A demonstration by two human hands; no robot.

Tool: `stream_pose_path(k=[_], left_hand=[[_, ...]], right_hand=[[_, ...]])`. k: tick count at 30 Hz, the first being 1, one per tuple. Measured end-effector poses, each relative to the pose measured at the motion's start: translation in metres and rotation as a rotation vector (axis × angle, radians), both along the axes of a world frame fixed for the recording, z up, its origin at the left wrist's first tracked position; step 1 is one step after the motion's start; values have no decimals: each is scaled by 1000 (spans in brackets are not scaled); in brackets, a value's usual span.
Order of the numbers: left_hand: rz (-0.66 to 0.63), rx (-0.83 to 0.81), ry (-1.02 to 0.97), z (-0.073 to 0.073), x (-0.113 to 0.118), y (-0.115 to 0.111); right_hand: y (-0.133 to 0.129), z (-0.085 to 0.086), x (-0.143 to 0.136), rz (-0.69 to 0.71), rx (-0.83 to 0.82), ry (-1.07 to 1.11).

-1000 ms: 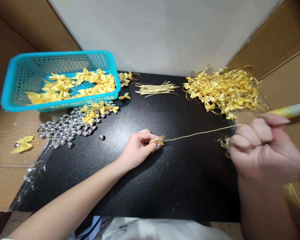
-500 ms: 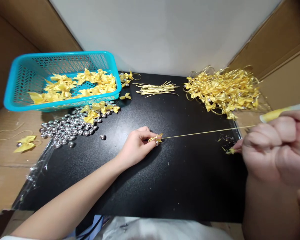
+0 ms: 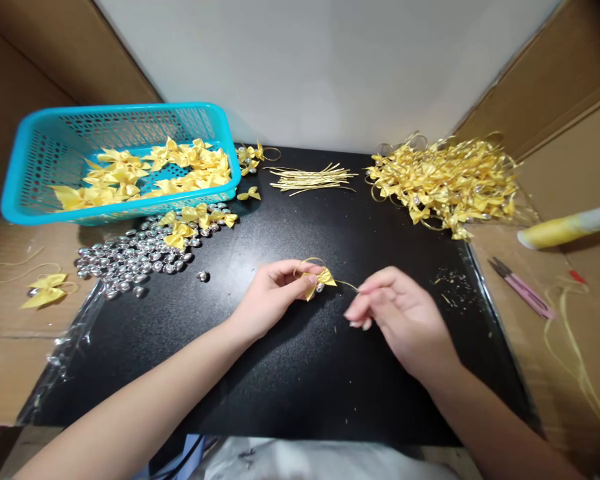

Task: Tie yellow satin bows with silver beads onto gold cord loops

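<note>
Near the middle of the black board (image 3: pixel 290 373), my left hand (image 3: pixel 275 293) pinches a yellow bow (image 3: pixel 326 277) between thumb and fingers. A silver bead (image 3: pixel 320 287) sits at the bow's lower side, and a thin gold loop arches above it. From the bow a thin yellow thread (image 3: pixel 346 284) runs right to the fingertips of my right hand (image 3: pixel 405 317), which are closed on it.
At the left are a blue basket (image 3: pixel 115 213) of yellow bows and a pile of silver beads (image 3: pixel 135 260). Gold cords (image 3: pixel 313 179) lie at the back, finished bows (image 3: pixel 445 177) back right. Pink snips (image 3: pixel 523 288) and a thread cone (image 3: pixel 570 225) are at the right.
My right hand has moved left from the right edge, close to my left hand. The taut thread is now short and slack. The bow is turned more into view, and the snips are uncovered.
</note>
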State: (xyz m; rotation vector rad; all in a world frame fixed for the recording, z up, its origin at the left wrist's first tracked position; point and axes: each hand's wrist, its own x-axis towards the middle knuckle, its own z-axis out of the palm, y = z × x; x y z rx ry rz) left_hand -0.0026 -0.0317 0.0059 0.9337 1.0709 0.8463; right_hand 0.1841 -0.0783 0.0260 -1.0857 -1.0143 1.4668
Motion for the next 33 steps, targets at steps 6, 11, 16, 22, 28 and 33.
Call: stream_pose_path(k=[6, 11, 16, 22, 28, 33], left_hand=[[-19, -63, -90, 1, 6, -9], [-36, -168, -155, -1, 6, -11], [2, -191, -167, -1, 5, -10], [26, -194, -144, -2, 5, -11], [28, -177, -101, -1, 5, -10], [25, -170, -74, -1, 5, -10]], right_hand=[[-5, -20, -21, -55, -24, -205], [-4, -23, -22, -160, 110, -371], [-3, -23, -19, -178, 226, -520], [-3, -23, -17, -175, 272, -635], [-4, -22, -18, -180, 286, -652], [-4, -20, -18, -190, 304, -698]])
